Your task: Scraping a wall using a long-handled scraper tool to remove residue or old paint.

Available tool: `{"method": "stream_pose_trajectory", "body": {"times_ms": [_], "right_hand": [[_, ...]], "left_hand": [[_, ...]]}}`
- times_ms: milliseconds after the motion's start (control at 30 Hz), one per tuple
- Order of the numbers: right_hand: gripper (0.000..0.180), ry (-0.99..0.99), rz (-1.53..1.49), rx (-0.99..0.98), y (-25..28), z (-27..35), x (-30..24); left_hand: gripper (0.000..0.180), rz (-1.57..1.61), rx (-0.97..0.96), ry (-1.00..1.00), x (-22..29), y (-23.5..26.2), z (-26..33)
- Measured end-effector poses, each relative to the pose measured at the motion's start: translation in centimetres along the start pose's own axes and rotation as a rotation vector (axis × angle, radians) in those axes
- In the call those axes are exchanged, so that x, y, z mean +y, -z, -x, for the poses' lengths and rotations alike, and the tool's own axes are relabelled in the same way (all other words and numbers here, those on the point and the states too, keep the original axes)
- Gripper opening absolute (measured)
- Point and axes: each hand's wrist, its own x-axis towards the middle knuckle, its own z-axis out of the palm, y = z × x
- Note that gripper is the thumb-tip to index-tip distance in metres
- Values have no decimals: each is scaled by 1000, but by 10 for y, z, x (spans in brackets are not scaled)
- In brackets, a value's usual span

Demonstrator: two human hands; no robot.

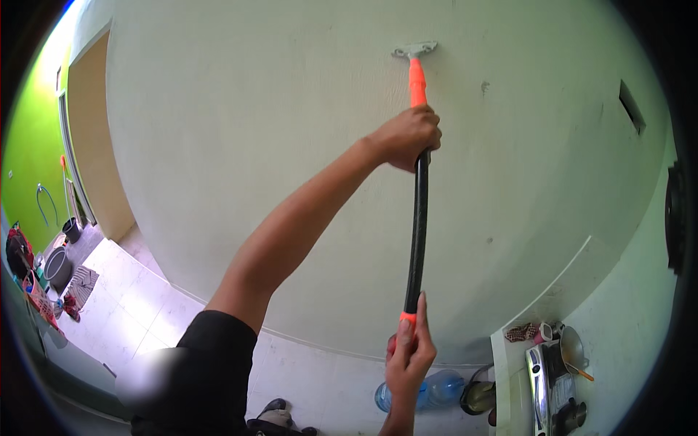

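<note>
My left fingers (427, 125) are wrapped tightly around the upper part of the long-handled scraper (417, 218), just where the orange neck meets the black pole. The left hand (406, 136) is raised high, with the arm stretched up from the black sleeve (200, 370) at the lower left. My right fingers (419, 320) are closed around the lower end of the pole, at the small orange band near its bottom; the right hand (407, 356) comes in from the lower edge.

The scraper stands almost upright between the two hands. Its grey metal blade head (414, 49) touches the pale wall (240, 131) high up, and the pole lies close in front of the wall.

Below the right hand, on the white tiled floor (145, 305), lies a clear blue water bottle (436, 389) on its side, and just beside it a dark round bowl-like thing (480, 396). At the lower right a low surface (509, 363) carries a gas stove (552, 385), a pan with an orange handle (574, 352) and a small patterned cloth (520, 333).

At the far left I see a bright green wall (29, 145), a doorway (91, 138), grey buckets (59, 263) and a floor mat (81, 285). I see no readable package or sign; a dark rectangular opening (631, 105) sits high on the right wall.
</note>
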Motion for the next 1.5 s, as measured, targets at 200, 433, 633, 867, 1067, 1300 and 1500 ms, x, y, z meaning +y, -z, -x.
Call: {"method": "stream_pose_trajectory", "body": {"times_ms": [200,433,633,867,1067,1300,1500], "right_hand": [[51,-46,-70,-15,-3,36,41],[51,-22,-24,-66,-3,73,93],[53,-104,-103,-72,0,74,100],[53,8,-81,-53,-4,64,111],[52,-18,-34,-75,-7,50,109],[54,-61,-26,-96,2,45,111],[53,-22,-31,-107,-2,44,111]], "left_hand": [[21,50,-135,9,49,-24,42],[25,138,-93,102,75,-50,90],[29,206,-244,100,83,-52,88],[29,214,-128,45,73,-51,86],[24,68,-118,99,66,-48,78],[26,154,-24,50,53,-54,72],[26,245,-84,-21,64,-51,74]]}}
